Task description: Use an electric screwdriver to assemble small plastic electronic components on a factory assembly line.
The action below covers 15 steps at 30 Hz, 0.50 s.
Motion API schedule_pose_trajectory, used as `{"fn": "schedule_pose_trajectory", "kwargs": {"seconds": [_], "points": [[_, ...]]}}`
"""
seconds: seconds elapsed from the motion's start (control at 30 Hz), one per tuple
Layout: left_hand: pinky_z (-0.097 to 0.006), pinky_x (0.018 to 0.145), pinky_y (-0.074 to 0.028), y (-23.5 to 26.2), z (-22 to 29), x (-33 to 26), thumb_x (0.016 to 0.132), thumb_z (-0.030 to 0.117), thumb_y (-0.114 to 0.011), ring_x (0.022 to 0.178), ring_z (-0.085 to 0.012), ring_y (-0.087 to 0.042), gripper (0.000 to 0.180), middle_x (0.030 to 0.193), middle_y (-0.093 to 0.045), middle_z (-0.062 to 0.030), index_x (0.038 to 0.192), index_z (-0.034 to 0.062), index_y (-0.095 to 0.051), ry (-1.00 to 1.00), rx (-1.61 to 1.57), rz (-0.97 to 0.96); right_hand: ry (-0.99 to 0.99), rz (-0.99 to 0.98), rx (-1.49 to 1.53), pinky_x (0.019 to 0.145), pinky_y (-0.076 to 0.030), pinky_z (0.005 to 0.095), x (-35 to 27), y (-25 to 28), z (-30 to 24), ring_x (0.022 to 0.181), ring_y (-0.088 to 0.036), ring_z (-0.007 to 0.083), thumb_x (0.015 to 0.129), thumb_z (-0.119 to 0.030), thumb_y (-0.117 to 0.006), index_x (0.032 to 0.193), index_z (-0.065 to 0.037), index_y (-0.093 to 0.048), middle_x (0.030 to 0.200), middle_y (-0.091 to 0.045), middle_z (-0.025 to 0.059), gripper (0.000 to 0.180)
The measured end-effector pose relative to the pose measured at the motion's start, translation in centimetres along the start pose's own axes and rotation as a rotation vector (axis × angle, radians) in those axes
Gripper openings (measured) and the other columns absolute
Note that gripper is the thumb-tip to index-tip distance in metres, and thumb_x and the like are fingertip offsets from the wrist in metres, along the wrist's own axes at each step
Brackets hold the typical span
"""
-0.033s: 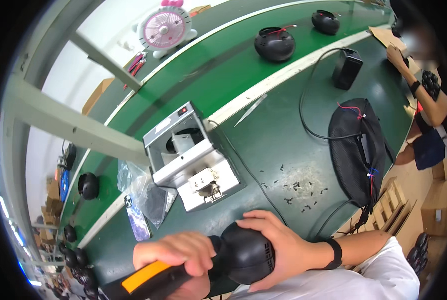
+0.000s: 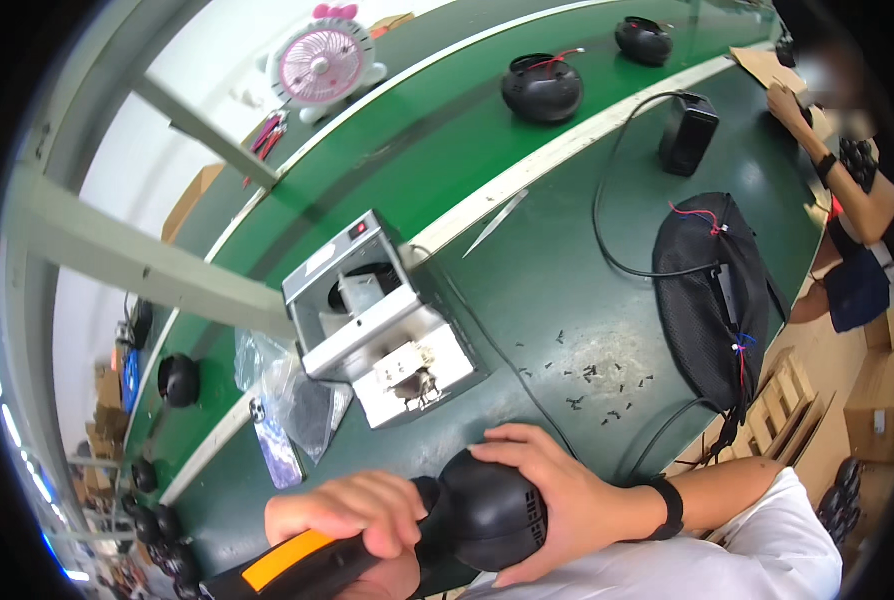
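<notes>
The right hand (image 2: 597,495) has its fingers spread wide around a round black housing (image 2: 492,510), tips over the far side and heel against the slotted right side, probably so that the smooth shell cannot roll or turn. The left fingers (image 2: 372,505) are curled tight around a black tool with an orange panel (image 2: 287,562), its handle slanting back toward the body; its nose seems to meet the housing's left side, just ahead of those fingers — the exact contact is hidden. The two grips face each other, so each likely braces the other's push. Beyond the right fingers, small dark screws (image 2: 592,372) lie loose on the bench, spread within easy reach. Ahead of the left fingers stands a grey metal machine (image 2: 367,310), its open side toward the person — presumably for quick access.
</notes>
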State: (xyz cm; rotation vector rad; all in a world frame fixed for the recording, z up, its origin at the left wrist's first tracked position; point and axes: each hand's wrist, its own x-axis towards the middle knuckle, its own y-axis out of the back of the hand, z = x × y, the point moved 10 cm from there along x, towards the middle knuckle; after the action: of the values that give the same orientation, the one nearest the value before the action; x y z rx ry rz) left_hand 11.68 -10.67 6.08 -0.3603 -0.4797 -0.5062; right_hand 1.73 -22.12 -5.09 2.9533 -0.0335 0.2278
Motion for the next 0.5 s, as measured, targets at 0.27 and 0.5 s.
{"fn": "schedule_pose_trajectory", "kwargs": {"seconds": [0.27,0.5], "points": [[-0.029,0.05,-0.045,-0.9,-0.9,1.8,0.087,0.042,-0.081,0.05,-0.0098,-0.049,0.047,0.062,-0.044,0.0038,0.096,0.0116,-0.045,0.052,0.084,-0.085,-0.004,0.03,0.074,0.112,-0.038,0.048,0.1,0.8,-0.1,0.134,-0.041,0.0442,0.055,-0.037,-0.095,0.148,-0.005,-0.036,0.146,-0.036,0.0258,0.115],[-0.034,0.055,-0.056,-7.0,0.8,4.6,0.092,0.037,-0.075,0.052,-0.0143,-0.062,0.04,0.057,-0.058,-0.0005,0.082,0.0061,-0.053,0.196,-0.508,-0.85,0.063,0.011,0.035,0.112,-0.038,0.05,-0.1,0.9,-0.8,0.133,-0.04,0.0449,0.059,-0.038,-0.095,0.154,-0.004,-0.027,0.146,-0.035,0.0264,0.122]]}}
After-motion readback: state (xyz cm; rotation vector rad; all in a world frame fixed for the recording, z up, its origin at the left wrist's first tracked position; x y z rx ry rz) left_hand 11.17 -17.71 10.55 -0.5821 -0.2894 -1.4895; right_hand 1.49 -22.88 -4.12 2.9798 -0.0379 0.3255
